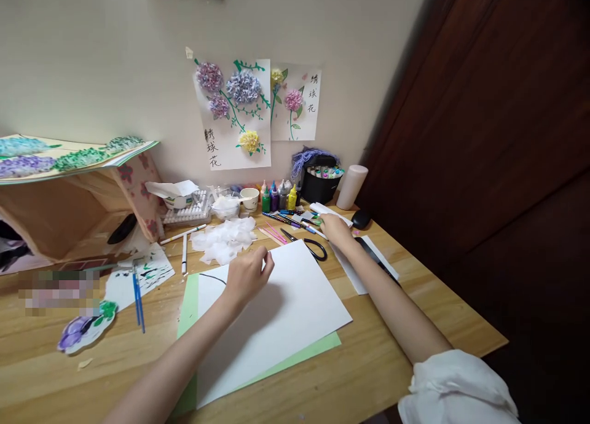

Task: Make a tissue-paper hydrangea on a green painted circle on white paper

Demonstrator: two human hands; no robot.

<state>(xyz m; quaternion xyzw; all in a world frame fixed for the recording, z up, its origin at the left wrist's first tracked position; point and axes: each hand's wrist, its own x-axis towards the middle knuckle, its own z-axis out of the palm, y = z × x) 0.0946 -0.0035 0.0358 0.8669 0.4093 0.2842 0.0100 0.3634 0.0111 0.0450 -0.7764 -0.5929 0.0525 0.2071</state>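
My left hand (249,275) hovers over the upper part of a white sheet (286,319), its fingers curled in; what they hold, if anything, is hidden. A short dark curved line shows on the sheet beside that hand. Beneath the white sheet lies a green sheet (318,350). My right hand (335,228) reaches to the back right, among pens and a white marker (322,209), with its fingertips closed near a green-tipped item too small to tell. Between the hands lie black-handled scissors (316,249).
Paint bottles (275,200), a paper cup (249,199), a black marker case (319,181) and a pink bottle (352,187) stand along the wall. White tissue pieces (225,239) lie behind the sheet. Brushes (138,298) and a paint palette (87,329) are at left.
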